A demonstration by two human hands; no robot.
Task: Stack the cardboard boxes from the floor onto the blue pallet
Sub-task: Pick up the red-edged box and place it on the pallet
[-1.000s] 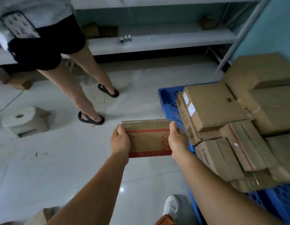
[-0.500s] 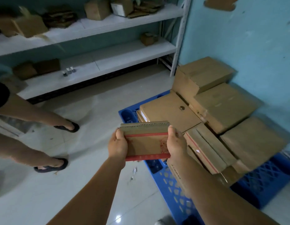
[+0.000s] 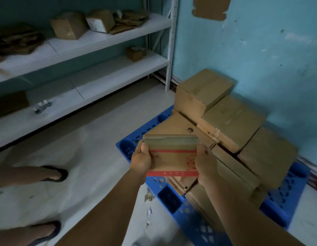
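I hold a small flat cardboard box with red stripes (image 3: 172,158) in front of me, above the near left edge of the blue pallet (image 3: 169,197). My left hand (image 3: 140,160) grips its left side and my right hand (image 3: 204,163) grips its right side, thumbs on top. Several brown cardboard boxes (image 3: 232,119) are stacked on the pallet against the blue wall, the tallest one (image 3: 202,91) at the far corner.
A white metal shelf rack (image 3: 93,43) with boxes and small bottles runs along the left and back. Another person's feet in dark sandals (image 3: 52,174) stand on the pale floor at the left. Scraps of paper lie by the pallet's near edge.
My view has swung right and closer to the pallet, so the stack now lies straight ahead. The striped box stays held between both hands. The other person has slid to the left edge.
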